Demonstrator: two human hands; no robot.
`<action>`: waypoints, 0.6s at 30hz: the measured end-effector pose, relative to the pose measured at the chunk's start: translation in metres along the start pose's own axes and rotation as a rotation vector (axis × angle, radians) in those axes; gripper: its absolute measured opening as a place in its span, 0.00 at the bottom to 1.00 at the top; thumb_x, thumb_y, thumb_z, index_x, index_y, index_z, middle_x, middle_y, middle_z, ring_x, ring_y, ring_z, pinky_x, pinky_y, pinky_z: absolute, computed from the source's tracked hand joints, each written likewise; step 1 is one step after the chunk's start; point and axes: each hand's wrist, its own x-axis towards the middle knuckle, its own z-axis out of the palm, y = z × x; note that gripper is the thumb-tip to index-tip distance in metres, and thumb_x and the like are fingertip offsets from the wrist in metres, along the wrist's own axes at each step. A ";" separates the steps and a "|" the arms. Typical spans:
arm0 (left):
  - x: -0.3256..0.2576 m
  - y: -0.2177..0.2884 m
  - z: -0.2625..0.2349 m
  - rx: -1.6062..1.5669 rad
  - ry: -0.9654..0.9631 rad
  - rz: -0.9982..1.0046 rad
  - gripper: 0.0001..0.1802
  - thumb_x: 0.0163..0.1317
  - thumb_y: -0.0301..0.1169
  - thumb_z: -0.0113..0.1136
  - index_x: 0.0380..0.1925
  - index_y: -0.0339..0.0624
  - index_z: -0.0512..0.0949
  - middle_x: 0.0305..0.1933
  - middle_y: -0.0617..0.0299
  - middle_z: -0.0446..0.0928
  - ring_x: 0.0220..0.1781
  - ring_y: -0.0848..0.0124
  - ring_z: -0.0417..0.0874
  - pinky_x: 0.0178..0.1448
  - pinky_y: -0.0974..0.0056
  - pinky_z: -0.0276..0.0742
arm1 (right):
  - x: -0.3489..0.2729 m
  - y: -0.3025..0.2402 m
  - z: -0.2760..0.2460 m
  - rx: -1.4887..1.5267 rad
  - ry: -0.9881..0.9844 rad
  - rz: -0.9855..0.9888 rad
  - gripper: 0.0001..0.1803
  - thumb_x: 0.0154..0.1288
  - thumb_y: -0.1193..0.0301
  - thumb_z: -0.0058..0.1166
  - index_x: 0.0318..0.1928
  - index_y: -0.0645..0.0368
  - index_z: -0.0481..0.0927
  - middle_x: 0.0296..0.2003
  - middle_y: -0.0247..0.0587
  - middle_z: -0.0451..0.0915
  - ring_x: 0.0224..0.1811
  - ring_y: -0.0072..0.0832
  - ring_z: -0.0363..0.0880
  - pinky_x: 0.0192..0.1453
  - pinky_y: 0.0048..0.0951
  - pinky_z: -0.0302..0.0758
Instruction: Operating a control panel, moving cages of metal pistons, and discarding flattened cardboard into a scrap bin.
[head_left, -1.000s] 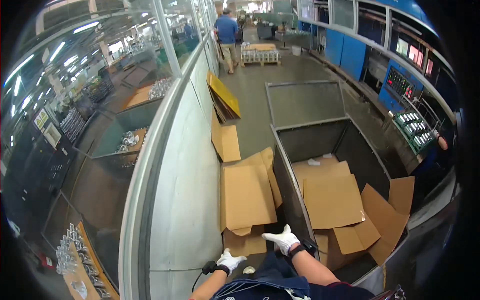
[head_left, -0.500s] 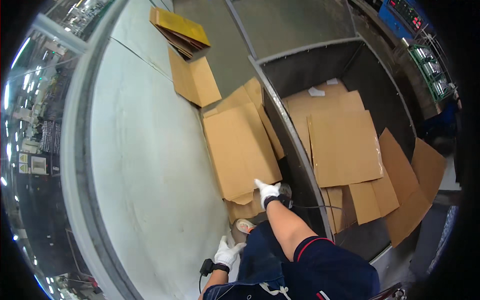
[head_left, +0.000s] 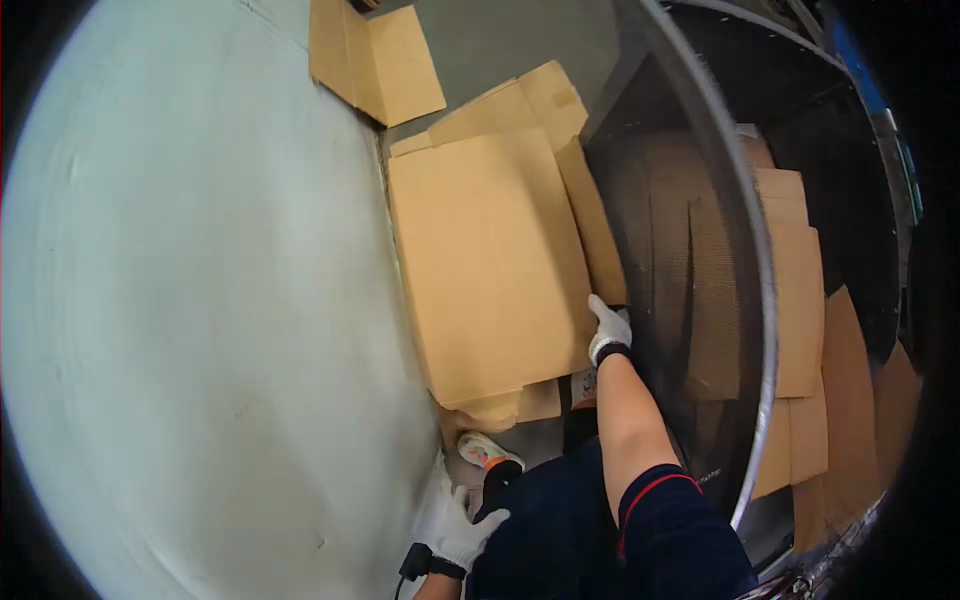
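Observation:
A stack of flattened cardboard boxes (head_left: 485,260) leans on the floor between a pale wall and a cart. My right hand (head_left: 611,332), in a white glove, is at the right edge of the top cardboard box, near its lower corner. Its thumb lies along the edge and the other fingers pass behind it, mostly hidden. My left hand (head_left: 455,530), also gloved, is low beside my leg and close to the wall. Its thumb and fingers are apart and nothing is in it.
The pale wall (head_left: 220,290) runs along the left. On the right stands a cart with a dark see-through side and metal rim (head_left: 765,300), holding several cardboard sheets (head_left: 797,310). Further off, a folded cardboard piece (head_left: 405,65) leans against the wall. My shoe (head_left: 485,450) is below the stack.
My view has tipped down and closer to the stack. My right hand has gone from pointing over the box's lower edge to holding its right edge. The left hand stays low, open.

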 end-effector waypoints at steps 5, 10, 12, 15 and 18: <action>0.027 -0.046 0.008 -0.087 0.121 -0.079 0.52 0.49 0.40 0.80 0.69 0.31 0.61 0.63 0.46 0.74 0.61 0.63 0.75 0.64 0.61 0.72 | -0.014 -0.011 0.045 0.123 -0.018 0.069 0.38 0.54 0.64 0.76 0.61 0.70 0.74 0.56 0.48 0.80 0.54 0.35 0.79 0.59 0.33 0.75; 0.065 -0.001 -0.026 -0.212 0.026 -0.133 0.60 0.49 0.39 0.80 0.72 0.25 0.50 0.70 0.39 0.65 0.70 0.59 0.68 0.70 0.59 0.68 | 0.011 0.007 0.033 0.086 -0.092 0.148 0.41 0.52 0.64 0.78 0.63 0.65 0.72 0.57 0.46 0.78 0.51 0.35 0.80 0.51 0.35 0.79; 0.068 -0.017 -0.014 -0.287 0.103 -0.101 0.62 0.48 0.41 0.80 0.73 0.26 0.49 0.71 0.37 0.62 0.72 0.56 0.65 0.72 0.57 0.66 | -0.001 0.017 0.038 -0.074 -0.044 0.190 0.37 0.53 0.61 0.78 0.60 0.63 0.75 0.55 0.45 0.79 0.49 0.33 0.80 0.47 0.37 0.80; 0.072 0.030 -0.008 -0.086 0.210 0.025 0.66 0.44 0.46 0.81 0.73 0.27 0.48 0.73 0.32 0.56 0.76 0.49 0.58 0.76 0.52 0.60 | 0.010 0.028 0.011 -0.315 -0.347 0.177 0.71 0.52 0.35 0.67 0.73 0.79 0.43 0.67 0.58 0.69 0.69 0.39 0.67 0.74 0.36 0.62; 0.063 0.063 -0.036 0.353 0.382 0.045 0.70 0.39 0.51 0.82 0.73 0.27 0.48 0.74 0.27 0.50 0.78 0.43 0.52 0.78 0.48 0.55 | -0.166 -0.072 0.049 -0.251 -0.773 -0.013 0.57 0.64 0.35 0.54 0.74 0.69 0.53 0.67 0.52 0.70 0.71 0.37 0.65 0.76 0.37 0.59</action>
